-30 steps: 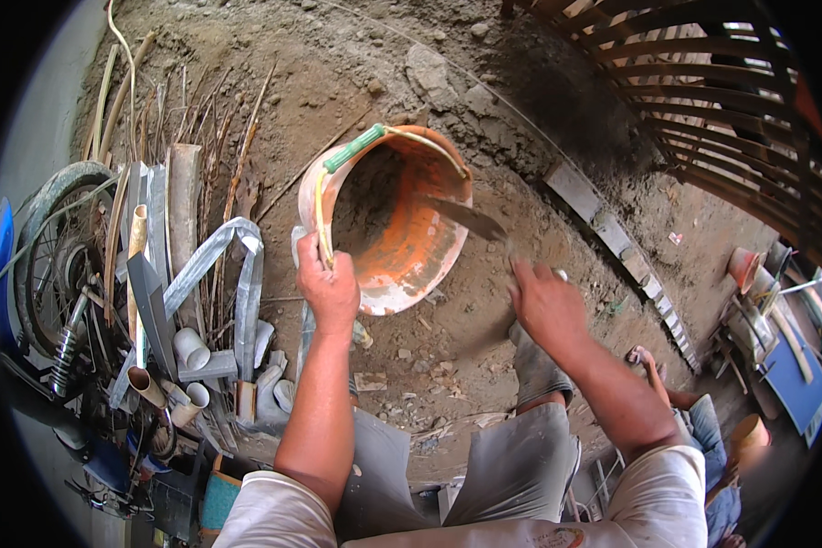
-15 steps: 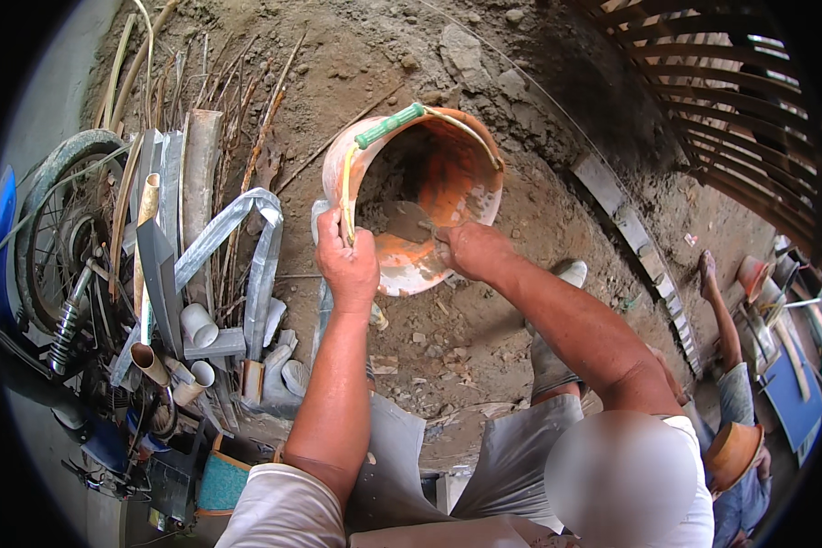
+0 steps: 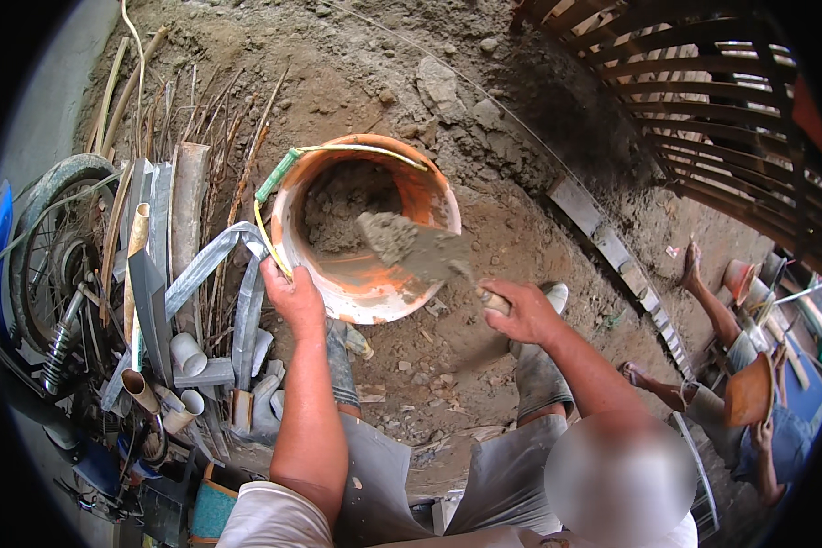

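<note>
An orange bucket [image 3: 445, 208], smeared with pale cement, is tilted with its mouth facing me and wet grey mortar [image 3: 338, 205] inside. My left hand [image 3: 294, 301] is closed on the bucket at its near left rim, beside the end of the wire handle with its green grip [image 3: 277, 176]. My right hand [image 3: 523, 312] is wrapped round the wooden handle of a trowel [image 3: 440, 258]. The trowel's blade, blurred by motion, reaches over the bucket's right rim and carries a lump of mortar [image 3: 388, 237].
Metal channels [image 3: 212, 258], pipes [image 3: 190, 354], sticks and a motorcycle wheel [image 3: 59, 242] crowd the left. A row of blocks [image 3: 612, 245] and a slatted wooden structure [image 3: 703, 100] stand to the right. Another person's leg [image 3: 714, 306] and a brown hat [image 3: 749, 391] show at lower right.
The bucket has shifted left and slightly toward me with my left hand. The trowel has risen out of the bucket's inside with mortar on it, my right hand moving right and nearer.
</note>
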Motion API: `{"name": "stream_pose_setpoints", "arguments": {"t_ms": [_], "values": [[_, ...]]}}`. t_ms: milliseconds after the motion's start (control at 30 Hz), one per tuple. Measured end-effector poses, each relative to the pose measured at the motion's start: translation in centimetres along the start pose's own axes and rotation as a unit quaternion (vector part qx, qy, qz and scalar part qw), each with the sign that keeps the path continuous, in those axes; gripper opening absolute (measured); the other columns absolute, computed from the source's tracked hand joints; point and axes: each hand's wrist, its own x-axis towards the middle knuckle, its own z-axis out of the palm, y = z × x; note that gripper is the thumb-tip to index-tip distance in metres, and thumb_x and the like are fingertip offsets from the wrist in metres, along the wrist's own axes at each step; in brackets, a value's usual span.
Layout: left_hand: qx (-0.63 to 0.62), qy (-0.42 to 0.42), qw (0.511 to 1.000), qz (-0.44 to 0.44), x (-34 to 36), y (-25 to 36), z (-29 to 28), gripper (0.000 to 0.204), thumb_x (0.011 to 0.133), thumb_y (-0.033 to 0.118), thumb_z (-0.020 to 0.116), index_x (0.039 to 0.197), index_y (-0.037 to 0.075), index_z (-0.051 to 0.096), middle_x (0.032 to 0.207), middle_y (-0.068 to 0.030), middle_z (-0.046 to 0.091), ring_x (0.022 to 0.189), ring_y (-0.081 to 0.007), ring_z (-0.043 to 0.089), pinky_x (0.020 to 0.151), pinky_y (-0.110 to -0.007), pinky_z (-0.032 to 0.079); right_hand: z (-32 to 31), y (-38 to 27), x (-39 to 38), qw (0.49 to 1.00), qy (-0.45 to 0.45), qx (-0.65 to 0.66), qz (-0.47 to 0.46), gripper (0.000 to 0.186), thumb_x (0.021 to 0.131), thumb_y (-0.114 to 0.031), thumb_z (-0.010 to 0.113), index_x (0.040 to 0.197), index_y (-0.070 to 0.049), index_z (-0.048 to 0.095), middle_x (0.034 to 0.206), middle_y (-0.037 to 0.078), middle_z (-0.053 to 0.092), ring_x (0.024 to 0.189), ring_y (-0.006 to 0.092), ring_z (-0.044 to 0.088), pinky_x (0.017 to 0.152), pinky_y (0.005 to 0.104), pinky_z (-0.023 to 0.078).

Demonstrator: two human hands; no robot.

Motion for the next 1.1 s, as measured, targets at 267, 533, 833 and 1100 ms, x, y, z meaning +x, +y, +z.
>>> {"name": "stream_pose_setpoints", "arguments": {"t_ms": [267, 533, 833, 1100], "values": [[0.022, -0.009, 1.0, 0.002, -0.2, 0.7, -0.1, 0.033, 0.08, -0.002, 0.047, 0.113, -0.003, 0.051, 0.103, -0.0107, 0.06, 0.096, -0.019, 0.058, 0.092, -0.031, 0.044, -2.3, 4.5, 1.4, 0.934, 0.281, -0.22, 0.028, 0.039, 0.085, -0.024, 0.067, 0.12, -0.011, 0.06, 0.1, 0.014, 0.062, 0.089, 0.0348, 0.064, 0.076, 0.0413, 0.053], [0.018, 0.001, 1.0, -0.007, -0.7, 1.2, 0.6, 0.034, 0.08, -0.001, 0.047, 0.114, -0.003, 0.051, 0.102, -0.0103, 0.06, 0.093, -0.0189, 0.058, 0.09, -0.031, 0.045, -2.2, 7.4, 11.1, 0.897, 0.279, -0.292, 0.18, 0.038, 0.091, -0.029, 0.061, 0.127, -0.018, 0.052, 0.105, 0.011, 0.058, 0.096, 0.0344, 0.061, 0.077, 0.0465, 0.051], [0.067, -0.01, 0.998, 0.006, -0.9, 2.9, 1.4, 0.031, 0.08, 0.0, 0.047, 0.11, -0.002, 0.054, 0.099, -0.0106, 0.06, 0.091, -0.0194, 0.058, 0.089, -0.033, 0.045, -2.8, 9.5, 11.9, 0.936, 0.183, -0.219, 0.207, 0.039, 0.093, -0.034, 0.058, 0.125, -0.013, 0.055, 0.126, 0.016, 0.06, 0.111, 0.0367, 0.059, 0.088, 0.0483, 0.049], [0.095, 0.003, 0.994, 0.045, -1.1, 2.6, 1.5, 0.03, 0.078, 0.001, 0.049, 0.108, -0.001, 0.054, 0.093, -0.0113, 0.058, 0.085, -0.0213, 0.056, 0.084, -0.034, 0.045, -3.2, 5.9, 6.6, 0.931, 0.182, -0.228, 0.219, 0.039, 0.092, -0.032, 0.058, 0.126, -0.013, 0.055, 0.116, 0.017, 0.062, 0.106, 0.0374, 0.061, 0.087, 0.0482, 0.05]]}}
